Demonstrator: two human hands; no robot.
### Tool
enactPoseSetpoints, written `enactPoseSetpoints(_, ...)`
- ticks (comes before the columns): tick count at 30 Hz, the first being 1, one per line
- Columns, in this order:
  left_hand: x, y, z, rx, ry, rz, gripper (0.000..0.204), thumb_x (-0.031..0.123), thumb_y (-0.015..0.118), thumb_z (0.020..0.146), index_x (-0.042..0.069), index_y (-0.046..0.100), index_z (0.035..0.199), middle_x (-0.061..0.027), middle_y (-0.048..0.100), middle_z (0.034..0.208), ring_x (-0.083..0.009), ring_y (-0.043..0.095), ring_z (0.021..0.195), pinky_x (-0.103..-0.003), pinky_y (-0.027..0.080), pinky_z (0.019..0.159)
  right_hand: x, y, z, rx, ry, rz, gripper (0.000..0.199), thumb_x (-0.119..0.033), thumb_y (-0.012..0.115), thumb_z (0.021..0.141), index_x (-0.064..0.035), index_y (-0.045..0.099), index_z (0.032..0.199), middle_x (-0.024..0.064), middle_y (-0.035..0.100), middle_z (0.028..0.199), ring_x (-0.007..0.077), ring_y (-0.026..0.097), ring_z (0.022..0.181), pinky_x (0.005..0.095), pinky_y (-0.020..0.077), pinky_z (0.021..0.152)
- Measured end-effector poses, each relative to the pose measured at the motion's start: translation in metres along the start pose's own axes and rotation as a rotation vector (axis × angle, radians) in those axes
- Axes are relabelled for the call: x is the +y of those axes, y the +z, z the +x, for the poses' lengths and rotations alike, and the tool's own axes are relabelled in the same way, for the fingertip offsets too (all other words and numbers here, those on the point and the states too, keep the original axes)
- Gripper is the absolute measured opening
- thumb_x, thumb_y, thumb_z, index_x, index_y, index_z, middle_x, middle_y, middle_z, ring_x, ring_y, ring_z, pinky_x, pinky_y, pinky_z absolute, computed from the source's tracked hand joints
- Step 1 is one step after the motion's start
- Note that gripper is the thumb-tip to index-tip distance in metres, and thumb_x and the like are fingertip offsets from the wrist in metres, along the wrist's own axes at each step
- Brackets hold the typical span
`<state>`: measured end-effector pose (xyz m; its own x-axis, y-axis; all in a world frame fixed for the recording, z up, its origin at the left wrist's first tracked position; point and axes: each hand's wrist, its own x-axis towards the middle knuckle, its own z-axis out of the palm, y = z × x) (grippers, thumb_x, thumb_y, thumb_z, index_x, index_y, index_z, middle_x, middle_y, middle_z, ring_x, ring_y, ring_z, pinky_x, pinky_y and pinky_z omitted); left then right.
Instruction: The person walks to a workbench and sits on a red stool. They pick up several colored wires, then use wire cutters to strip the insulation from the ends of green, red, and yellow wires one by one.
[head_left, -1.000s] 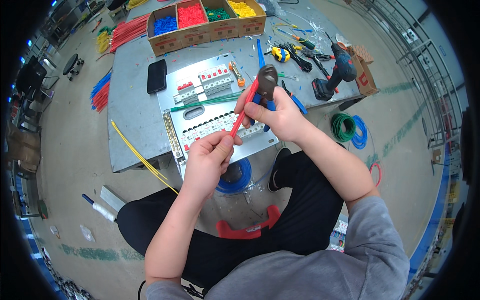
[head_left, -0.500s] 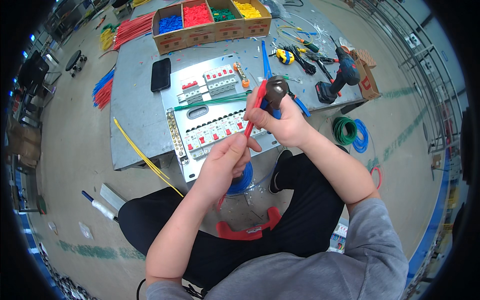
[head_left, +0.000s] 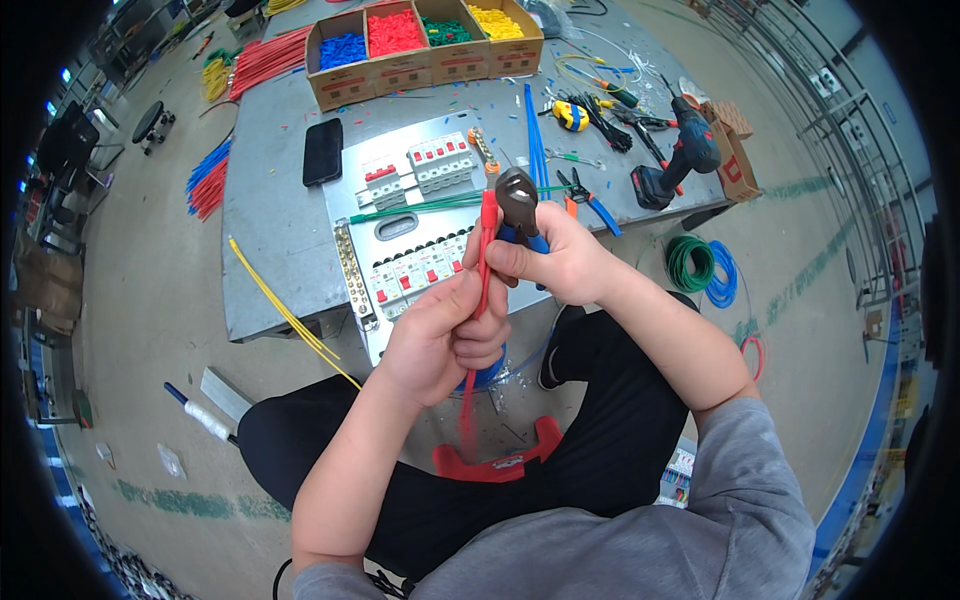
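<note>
My left hand is closed round a bundle of red wires, whose lower ends hang blurred between my legs. The bundle stands nearly upright, its thicker red tips above my fingers. Close beside it, my right hand grips pliers with a dark, rounded metal head and blue handles. The thumb of that hand also presses against the red wires. Beyond my hands lies a white mounting plate with rows of circuit breakers, green wires and a brass terminal bar.
A cardboard box of coloured caps stands at the table's back. A phone lies left of the plate. To the right are wire strippers, a tape measure and a cordless drill. Green wire coils sit on the floor.
My right hand and the pliers have moved left and slightly down. The red wires have swung from slanted to nearly upright. My left fingers have curled tighter round them.
</note>
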<state>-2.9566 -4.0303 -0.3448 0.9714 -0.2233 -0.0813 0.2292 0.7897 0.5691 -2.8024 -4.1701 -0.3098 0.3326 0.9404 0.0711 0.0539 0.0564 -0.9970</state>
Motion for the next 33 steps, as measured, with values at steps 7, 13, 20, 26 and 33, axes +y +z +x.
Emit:
enactPoseSetpoints(7,-0.006,0.004,0.001,-0.029,-0.043,-0.028,0.035,0.041,0.045,0.111,0.013,0.047,0.09,0.0055,0.03,0.067,-0.0071,0.025,0.056,-0.024,0.021,0.05,0.006,-0.001,-0.003,-0.001,-0.023,0.088,0.038,-0.04,0.069,0.101,-0.002,0.067,0.105,0.0022,0.063,0.089,0.0105,0.057,0.075,0.0271,0.047,0.067)
enactPoseSetpoints(13,0.0,0.016,0.0,0.126,-0.045,0.098,0.036,0.041,0.042,0.112,0.014,0.045,0.088,0.0055,0.028,0.066,-0.0063,0.022,0.054,-0.024,0.018,0.047,0.005,-0.004,-0.003,0.029,-0.007,0.025,0.034,-0.038,0.067,0.103,-0.0042,0.068,0.108,-0.0006,0.061,0.087,0.0076,0.054,0.075,0.0262,0.0455,0.067)
enactPoseSetpoints(20,0.003,0.012,-0.001,0.131,-0.056,0.105,0.038,0.042,0.041,0.113,0.014,0.043,0.087,0.0058,0.026,0.064,-0.0057,0.02,0.052,-0.024,0.015,0.045,0.006,0.007,-0.001,0.103,-0.005,0.144,0.042,-0.039,0.071,0.099,-0.0025,0.063,0.119,-0.0018,0.055,0.081,0.0079,0.05,0.071,0.0256,0.0423,0.064)
enactPoseSetpoints(26,0.004,0.013,-0.004,0.099,-0.06,0.106,0.039,0.041,0.041,0.113,0.013,0.044,0.087,0.0056,0.027,0.064,-0.0054,0.021,0.051,-0.024,0.016,0.045,0.002,0.003,-0.001,0.143,-0.07,0.06,0.04,-0.037,0.072,0.099,-0.0026,0.061,0.118,-0.0009,0.056,0.087,0.0077,0.05,0.073,0.025,0.0416,0.065)
enactPoseSetpoints(33,0.002,0.015,-0.003,0.203,-0.015,0.223,0.037,0.04,0.042,0.113,0.012,0.045,0.087,0.0062,0.029,0.065,-0.0053,0.022,0.052,-0.024,0.017,0.046,0.012,0.008,0.003,0.22,-0.227,-0.105,0.029,-0.032,0.072,0.099,-0.0061,0.059,0.104,0.0019,0.059,0.093,0.0114,0.056,0.087,0.0284,0.0458,0.079)
